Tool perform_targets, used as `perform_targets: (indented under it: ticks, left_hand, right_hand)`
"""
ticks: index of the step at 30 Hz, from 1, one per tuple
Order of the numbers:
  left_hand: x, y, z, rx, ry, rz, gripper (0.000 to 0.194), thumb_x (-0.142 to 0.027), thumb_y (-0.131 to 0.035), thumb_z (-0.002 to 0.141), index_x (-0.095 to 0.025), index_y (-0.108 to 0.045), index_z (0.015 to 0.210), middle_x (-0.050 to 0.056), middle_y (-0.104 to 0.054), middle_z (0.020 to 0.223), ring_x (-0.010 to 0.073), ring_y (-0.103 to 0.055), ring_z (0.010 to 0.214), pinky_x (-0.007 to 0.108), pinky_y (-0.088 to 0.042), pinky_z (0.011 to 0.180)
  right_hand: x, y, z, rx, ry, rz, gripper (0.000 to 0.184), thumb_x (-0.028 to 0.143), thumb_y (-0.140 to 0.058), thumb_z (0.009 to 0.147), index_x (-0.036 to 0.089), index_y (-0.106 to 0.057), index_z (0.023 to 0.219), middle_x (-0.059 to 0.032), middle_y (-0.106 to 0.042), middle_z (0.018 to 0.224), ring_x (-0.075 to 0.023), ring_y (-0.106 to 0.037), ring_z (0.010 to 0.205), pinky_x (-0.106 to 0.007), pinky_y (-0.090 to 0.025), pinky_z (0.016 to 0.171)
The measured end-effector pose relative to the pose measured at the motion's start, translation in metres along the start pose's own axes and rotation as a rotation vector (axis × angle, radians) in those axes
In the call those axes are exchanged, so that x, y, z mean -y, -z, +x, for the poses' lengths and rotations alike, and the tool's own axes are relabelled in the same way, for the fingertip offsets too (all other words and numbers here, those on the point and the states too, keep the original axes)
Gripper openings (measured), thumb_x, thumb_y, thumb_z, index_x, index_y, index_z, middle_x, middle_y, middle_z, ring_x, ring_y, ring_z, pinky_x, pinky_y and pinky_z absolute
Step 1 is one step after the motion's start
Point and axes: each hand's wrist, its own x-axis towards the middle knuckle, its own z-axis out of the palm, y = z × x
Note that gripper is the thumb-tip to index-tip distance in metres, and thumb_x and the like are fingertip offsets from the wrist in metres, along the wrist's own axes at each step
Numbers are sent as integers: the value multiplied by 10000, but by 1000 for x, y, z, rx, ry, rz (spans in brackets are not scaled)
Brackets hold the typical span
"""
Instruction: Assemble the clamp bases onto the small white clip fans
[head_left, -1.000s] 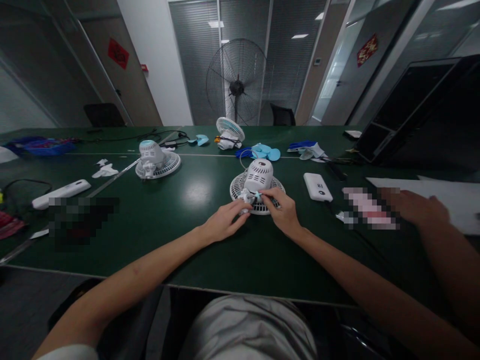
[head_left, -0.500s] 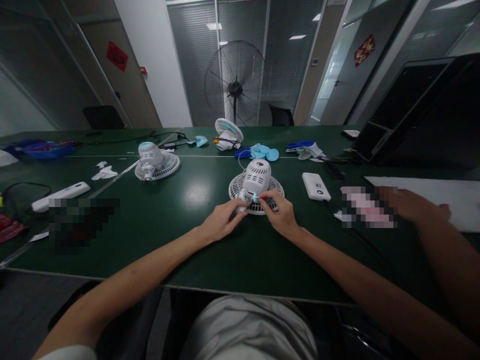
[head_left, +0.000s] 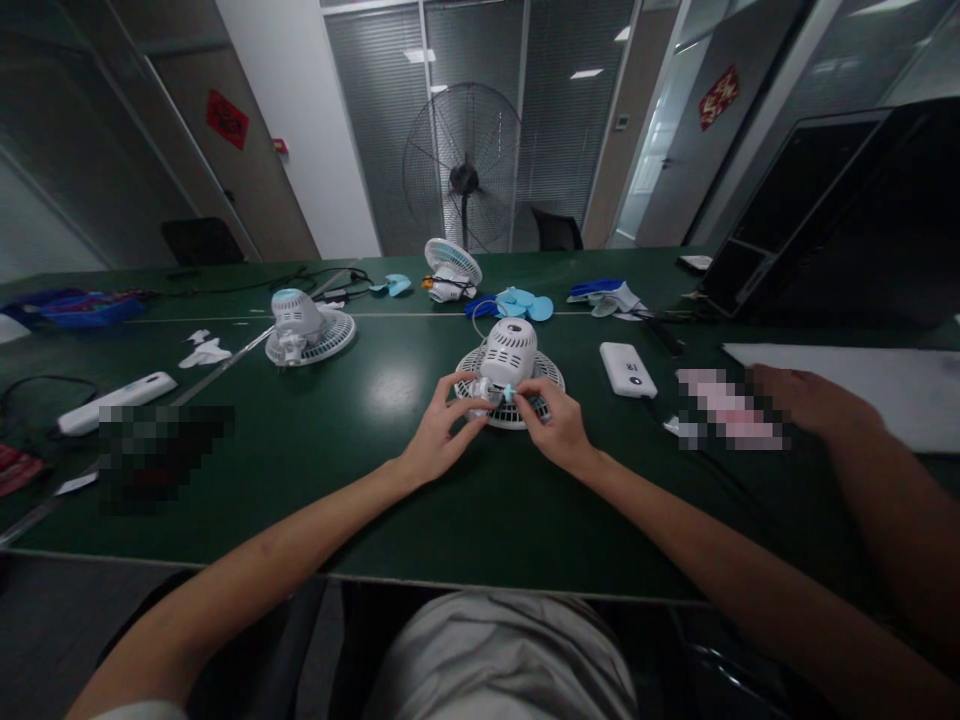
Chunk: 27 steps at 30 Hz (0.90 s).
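Observation:
A small white fan (head_left: pixel 511 350) lies grille-down on the green table in front of me, its rounded motor housing uppermost. My left hand (head_left: pixel 444 428) has thumb and fingers around the white joint (head_left: pixel 484 392) at the fan's near side. From the right, my right hand (head_left: pixel 553 420) pinches a small light-blue knob (head_left: pixel 508 393) against that joint. The fingertips partly hide where knob and joint meet. Behind the fan lie light-blue fan blades (head_left: pixel 525 304).
A second white fan (head_left: pixel 297 325) lies to the left, and another fan (head_left: pixel 451 270) stands at the back. A white power bank (head_left: pixel 628 370) with a cable is on the right. Another person's hand (head_left: pixel 821 400) rests farther right, by a white board (head_left: pixel 922 395).
My left fingers have shifted on the joint, the index now lifted higher over it. My right hand stays at the knob. The whole view has moved slightly.

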Motion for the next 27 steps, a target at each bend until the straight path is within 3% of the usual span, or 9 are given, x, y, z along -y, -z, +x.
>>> perform_targets:
  ticks: [4, 7, 10, 18, 21, 27]
  left_hand:
    - [3, -6, 0, -57, 107, -186, 411, -316, -663, 999, -238, -526, 1378, 143, -446, 1515, 212, -670, 1104, 433, -594, 990]
    - [5, -9, 0, -65, 201, -318, 513, -324, -702, 971, -200, -440, 1395, 114, -644, 1250, 198, -709, 1013, 420, -594, 977]
    - [6, -8, 0, -44, 249, -337, 531, -329, -741, 941, -186, -457, 1367, 66, -688, 1077, 195, -715, 978, 410, -593, 967]
    - [6, -7, 0, -49, 218, -327, 589, -314, -773, 901, -218, -432, 1371, 124, -570, 1368, 170, -690, 986, 392, -601, 962]
    - [6, -8, -1, -53, 233, -351, 612, -308, -778, 897, -222, -415, 1382, 126, -556, 1387, 169, -685, 998, 397, -591, 995]
    - [12, -13, -2, -76, 255, -405, 679, -311, -857, 827, -235, -442, 1359, 101, -547, 1355, 162, -678, 969, 377, -601, 956]
  right_hand:
    - [0, 0, 0, 4, 19, 2, 72, 272, -571, 1021, 237, -606, 1072, -63, -674, 987, -233, -666, 905, -413, -576, 802]
    - [-2, -1, 0, 6, 15, 8, 81, 272, -575, 1022, 240, -608, 1088, -63, -673, 997, -231, -665, 910, -410, -576, 802]
    - [-3, -1, 0, -5, 14, 19, 94, 272, -566, 1029, 244, -613, 1105, -59, -677, 1006, -227, -668, 907, -401, -574, 800]
    - [-3, -1, -1, 33, 59, 11, 96, 288, -579, 1031, 247, -632, 1100, -57, -697, 1015, -238, -675, 945, -414, -570, 834]
    - [-3, -1, 0, 23, 8, 12, 99, 292, -586, 1028, 239, -643, 1089, -55, -701, 1013, -233, -681, 921, -402, -573, 814]
    - [-1, -1, 0, 77, 59, 41, 116, 275, -588, 1028, 236, -670, 1100, -54, -716, 1004, -232, -685, 945, -392, -561, 838]
